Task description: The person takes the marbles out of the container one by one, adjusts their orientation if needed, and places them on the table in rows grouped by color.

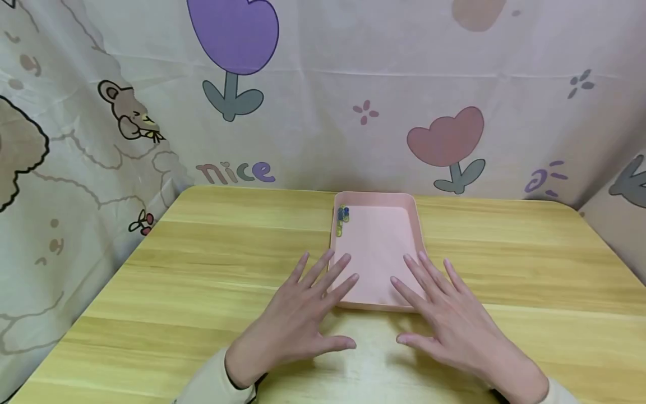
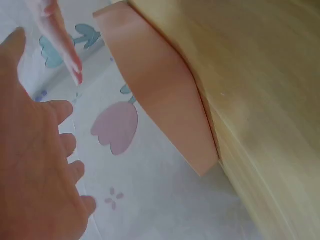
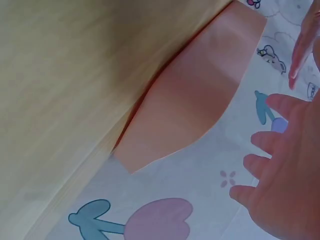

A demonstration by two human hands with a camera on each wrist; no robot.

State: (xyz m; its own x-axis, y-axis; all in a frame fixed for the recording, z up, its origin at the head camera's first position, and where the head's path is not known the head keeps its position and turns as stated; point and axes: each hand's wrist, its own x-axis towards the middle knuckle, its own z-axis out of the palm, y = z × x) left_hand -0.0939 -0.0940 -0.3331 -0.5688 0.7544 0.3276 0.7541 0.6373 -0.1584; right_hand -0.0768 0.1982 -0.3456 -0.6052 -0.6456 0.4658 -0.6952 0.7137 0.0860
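A shallow pink tray (image 1: 375, 200) lies on the wooden table, its long sides running away from me. Several small blue and yellow pieces (image 1: 341, 219), too small to make out, lie along its far left inner edge. My left hand (image 1: 303, 314), palm down with fingers spread, overlaps the tray's near left corner in the head view. Mirroring it, my right hand (image 1: 454, 320) spreads its fingers over the near right corner. Neither hand holds anything. Both wrist views show the tray's outer wall (image 2: 155, 90) from low down, with the hands raised above the tabletop.
The light wooden table (image 1: 202, 247) extends to both sides of the tray. Behind it hangs a pale curtain (image 1: 323, 112) printed with flowers, running round to the left and right sides. The tray's far end stands close to the table's back edge.
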